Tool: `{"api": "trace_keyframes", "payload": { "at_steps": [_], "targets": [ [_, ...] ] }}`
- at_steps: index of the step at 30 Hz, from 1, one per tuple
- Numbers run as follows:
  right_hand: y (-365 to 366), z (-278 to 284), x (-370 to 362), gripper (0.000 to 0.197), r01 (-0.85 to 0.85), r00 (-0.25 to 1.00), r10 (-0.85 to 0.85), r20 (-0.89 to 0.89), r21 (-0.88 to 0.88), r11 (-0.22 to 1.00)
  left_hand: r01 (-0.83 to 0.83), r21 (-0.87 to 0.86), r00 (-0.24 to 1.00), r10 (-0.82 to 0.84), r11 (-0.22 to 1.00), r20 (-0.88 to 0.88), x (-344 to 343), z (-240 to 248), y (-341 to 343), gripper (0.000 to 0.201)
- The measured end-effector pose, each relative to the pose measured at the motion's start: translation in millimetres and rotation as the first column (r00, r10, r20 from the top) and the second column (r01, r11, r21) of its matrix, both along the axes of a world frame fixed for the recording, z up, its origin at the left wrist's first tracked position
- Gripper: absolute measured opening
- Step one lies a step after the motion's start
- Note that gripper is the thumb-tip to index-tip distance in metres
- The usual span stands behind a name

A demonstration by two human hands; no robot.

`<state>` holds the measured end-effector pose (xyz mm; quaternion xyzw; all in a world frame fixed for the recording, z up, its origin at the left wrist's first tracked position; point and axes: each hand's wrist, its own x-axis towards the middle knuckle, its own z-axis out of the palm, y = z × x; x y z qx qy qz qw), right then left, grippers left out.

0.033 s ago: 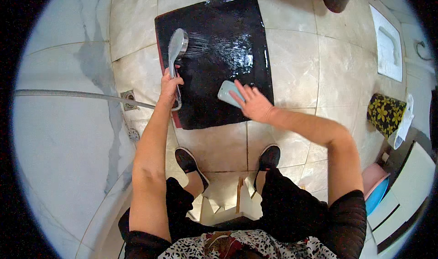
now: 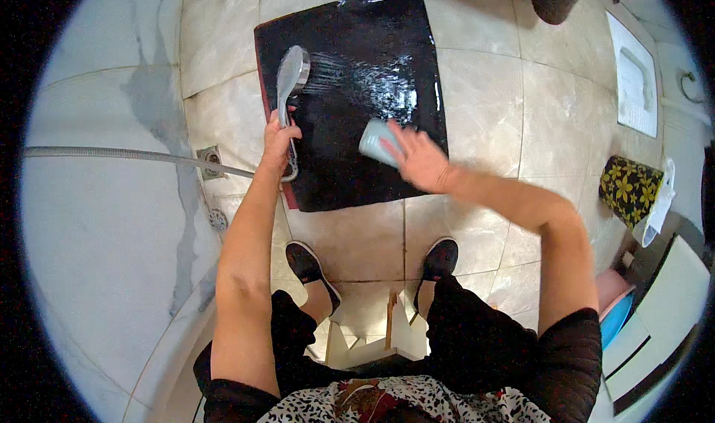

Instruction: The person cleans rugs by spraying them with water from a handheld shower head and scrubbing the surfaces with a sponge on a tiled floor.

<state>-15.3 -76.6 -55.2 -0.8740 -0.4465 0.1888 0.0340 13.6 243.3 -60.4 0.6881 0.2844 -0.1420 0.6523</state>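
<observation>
My left hand [image 2: 279, 138] is wrapped round the handle of a grey-and-silver shower head [image 2: 293, 69]. Water sprays from it to the right, over a black mat [image 2: 335, 173] that lies flat on the floor, wet and shiny, with a reddish left edge. On the mat's right half, my right hand [image 2: 422, 162] grips a pale blue scrub brush [image 2: 378, 141] with a rounded back, pressed against the surface. Motion smears this hand a little, and the brush's underside is hidden.
A metal hose [image 2: 141, 153] runs from the left wall to the shower head, past a floor drain [image 2: 211, 161]. To the right are a white squat toilet [image 2: 634, 77], a flowered bin [image 2: 630, 191] with a liner, and pink and blue basins [image 2: 617, 319]. My shoes [image 2: 439, 258] stand before the mat.
My right hand and the scrub brush have shifted slightly up and to the right on the mat. My left hand keeps the shower head in nearly the same place.
</observation>
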Motion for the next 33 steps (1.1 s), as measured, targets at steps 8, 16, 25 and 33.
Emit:
{"api": "trace_keyframes", "payload": {
  "at_steps": [8,16,25,33],
  "targets": [
    [52,-18,242,0.037,0.689,0.573,-0.773,0.272,0.352,0.634,-0.027,0.047,0.999,0.025,0.999,0.035,9,-11,0,0.048],
    [64,-21,123,0.058,0.33,0.825,-0.451,0.34,0.358,0.873,-0.06,0.03,0.997,0.058,0.998,0.047,1,0,-13,0.048],
    [-19,-1,77,0.063,0.332,0.862,-0.384,0.331,0.204,0.921,0.157,0.409,0.967,-0.225,0.899,0.123,-7,-16,-1,0.047],
    [142,-30,219,0.047,0.676,0.404,-0.776,0.484,0.415,0.61,-0.148,-0.085,0.973,0.161,0.985,0.166,7,-18,8,0.048]
  ]
}}
